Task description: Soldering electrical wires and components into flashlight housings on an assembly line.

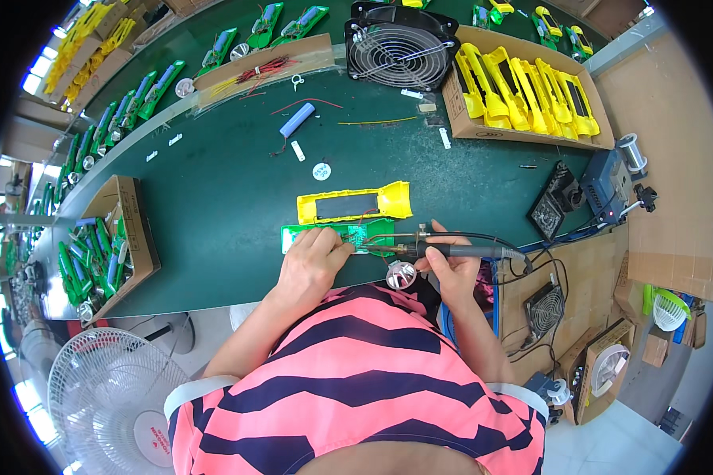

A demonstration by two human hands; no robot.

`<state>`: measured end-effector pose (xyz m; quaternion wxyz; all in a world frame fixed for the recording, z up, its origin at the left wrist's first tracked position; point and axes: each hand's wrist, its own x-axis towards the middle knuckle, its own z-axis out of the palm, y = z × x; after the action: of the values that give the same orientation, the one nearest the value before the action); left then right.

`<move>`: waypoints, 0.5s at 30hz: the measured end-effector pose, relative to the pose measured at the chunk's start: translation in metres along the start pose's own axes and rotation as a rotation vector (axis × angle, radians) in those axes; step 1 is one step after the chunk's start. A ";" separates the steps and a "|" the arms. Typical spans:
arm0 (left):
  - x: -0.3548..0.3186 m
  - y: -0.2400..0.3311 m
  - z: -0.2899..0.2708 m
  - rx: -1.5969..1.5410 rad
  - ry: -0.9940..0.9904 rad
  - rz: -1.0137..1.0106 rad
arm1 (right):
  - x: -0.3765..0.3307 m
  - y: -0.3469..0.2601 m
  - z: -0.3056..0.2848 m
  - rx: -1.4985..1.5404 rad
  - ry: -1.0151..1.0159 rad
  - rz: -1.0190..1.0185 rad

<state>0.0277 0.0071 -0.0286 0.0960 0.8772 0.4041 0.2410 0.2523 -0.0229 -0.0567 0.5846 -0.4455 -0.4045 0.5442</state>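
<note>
My right hand [453,273] grips a soldering iron [471,251] with a dark handle and a thin metal guide beside it. Its tip points left, onto a green circuit board [360,231] in a green shell near the table's front edge. Over the board's left part my left hand [315,257] is closed, fingertips pinched close to the iron's tip; whatever they pinch is hidden. Just beyond lies a yellow housing half [347,204] with a dark strip, a thin red wire running between it and the board. A shiny reflector cup [401,275] sits below the board.
A carton [139,237] of green assemblies stands left, another [523,133] of yellow housings at back right. A black fan [400,51] stands at the back. On the table are a blue battery cell [297,120], a blue soldering station [606,186] and a solder spool [632,153].
</note>
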 end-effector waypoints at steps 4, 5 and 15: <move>0.002 0.002 0.004 0.006 0.024 -0.024 | -0.001 -0.003 -0.002 0.022 -0.010 0.025; 0.003 0.003 0.004 0.006 0.024 -0.024 | -0.002 -0.004 -0.002 0.031 0.009 0.023; -0.002 0.008 0.001 0.022 0.001 -0.030 | -0.008 -0.006 -0.007 0.022 -0.007 0.012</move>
<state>0.0328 0.0004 -0.0273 0.0898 0.8719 0.4198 0.2354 0.2599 -0.0314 -0.0523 0.5847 -0.4396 -0.3980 0.5536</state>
